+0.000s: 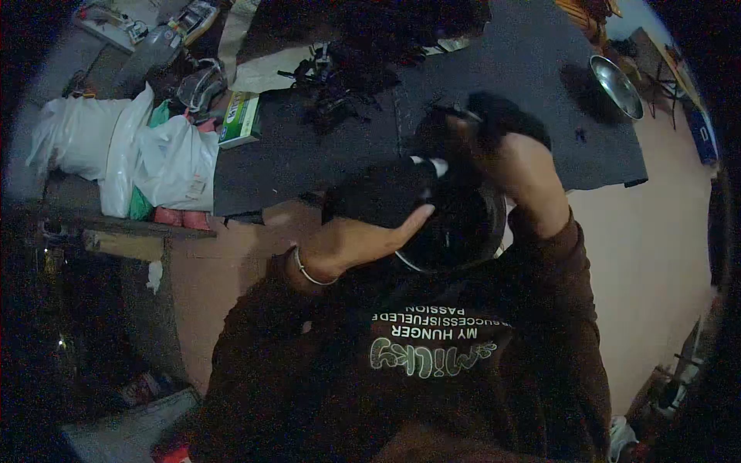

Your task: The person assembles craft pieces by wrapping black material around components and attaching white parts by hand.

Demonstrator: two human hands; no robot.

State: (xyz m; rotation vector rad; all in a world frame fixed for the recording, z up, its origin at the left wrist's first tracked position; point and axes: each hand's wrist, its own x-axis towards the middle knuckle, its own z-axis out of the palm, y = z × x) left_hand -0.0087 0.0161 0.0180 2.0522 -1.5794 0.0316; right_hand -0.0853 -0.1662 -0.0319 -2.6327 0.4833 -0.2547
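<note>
Dark tabletop [301, 166], hands [359, 245] at bowl [500, 230] (shirt [478, 405]: "Milky").

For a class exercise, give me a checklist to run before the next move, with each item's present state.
1. Grip of right hand: cannot tell; blurred.
2. Grip of left hand: cannot tell; black material hides its fingers.
3. Dark bowl opening upward: ok.
4. Metal bowl apart from both hands: ok.
5. White bags apart from both hands: ok.
6. Left wrist bare: not ok; bracelet around it.
</note>
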